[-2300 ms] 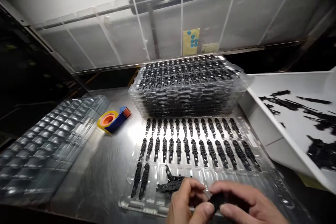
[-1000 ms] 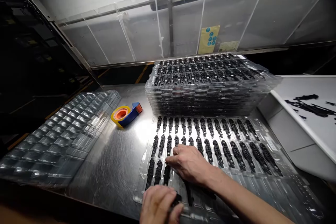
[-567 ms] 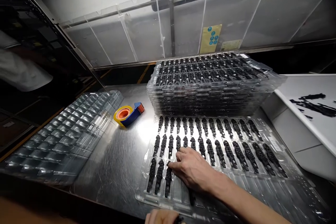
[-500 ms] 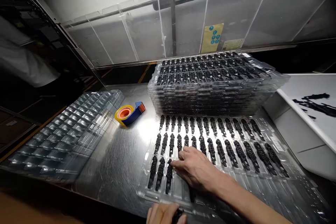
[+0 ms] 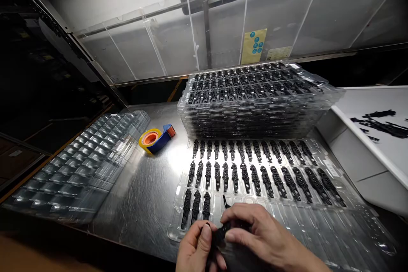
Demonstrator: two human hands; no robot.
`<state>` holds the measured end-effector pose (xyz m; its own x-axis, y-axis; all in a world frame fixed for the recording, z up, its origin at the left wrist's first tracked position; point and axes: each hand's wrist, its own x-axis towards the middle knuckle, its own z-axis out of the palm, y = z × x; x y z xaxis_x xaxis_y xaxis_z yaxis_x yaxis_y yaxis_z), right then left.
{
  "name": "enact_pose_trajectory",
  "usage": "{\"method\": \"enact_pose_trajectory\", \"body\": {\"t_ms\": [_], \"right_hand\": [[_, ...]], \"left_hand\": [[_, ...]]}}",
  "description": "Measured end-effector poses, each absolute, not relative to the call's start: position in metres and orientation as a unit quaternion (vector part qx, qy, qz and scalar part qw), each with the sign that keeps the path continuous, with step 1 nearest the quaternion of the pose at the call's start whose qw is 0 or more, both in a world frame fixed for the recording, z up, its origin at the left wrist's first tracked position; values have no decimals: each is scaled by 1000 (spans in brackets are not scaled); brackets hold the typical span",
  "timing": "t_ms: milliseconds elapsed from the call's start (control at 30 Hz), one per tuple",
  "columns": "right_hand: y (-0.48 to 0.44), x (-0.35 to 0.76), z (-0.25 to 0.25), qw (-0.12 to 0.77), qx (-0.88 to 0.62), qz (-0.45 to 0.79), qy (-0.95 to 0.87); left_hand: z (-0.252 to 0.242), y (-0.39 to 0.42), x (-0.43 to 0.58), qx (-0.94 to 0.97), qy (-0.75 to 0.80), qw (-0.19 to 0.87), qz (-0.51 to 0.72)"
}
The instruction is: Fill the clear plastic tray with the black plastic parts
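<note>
A clear blister tray [image 5: 350,204] lies on the steel bench in front of me, its two far rows filled with black plastic parts [image 5: 255,170]. Three parts [image 5: 196,206] sit in the near row at its left end. My left hand [image 5: 196,248] and my right hand [image 5: 258,238] meet over the tray's near edge. Both are closed on a bunch of black parts [image 5: 223,231] held between them. One part sticks up above my right fingers.
A stack of filled trays [image 5: 258,102] stands behind the open tray. Empty clear trays [image 5: 73,165] lie at the left, and a yellow and blue tape dispenser [image 5: 154,138] sits beside them. A white bin [image 5: 369,144] with loose black parts stands at the right. Clear panels rise behind.
My right hand has drawn back from the near row, leaving a third part seated there. It has joined my left hand at the tray's near edge, both gripping the bunch of parts.
</note>
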<state>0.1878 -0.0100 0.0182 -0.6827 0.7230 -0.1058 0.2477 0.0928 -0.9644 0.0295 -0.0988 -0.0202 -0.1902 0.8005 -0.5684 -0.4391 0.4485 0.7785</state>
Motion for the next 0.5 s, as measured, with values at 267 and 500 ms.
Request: {"method": "enact_pose_trajectory", "body": {"t_ms": [267,500], "right_hand": [[42,180,21,60,-396,493,-773],[50,167,22,22,-389,436,-811]], "left_hand": [[-11,-103,9,117,620,494,598],[-22,-112,-1,166,657,475,561]]}}
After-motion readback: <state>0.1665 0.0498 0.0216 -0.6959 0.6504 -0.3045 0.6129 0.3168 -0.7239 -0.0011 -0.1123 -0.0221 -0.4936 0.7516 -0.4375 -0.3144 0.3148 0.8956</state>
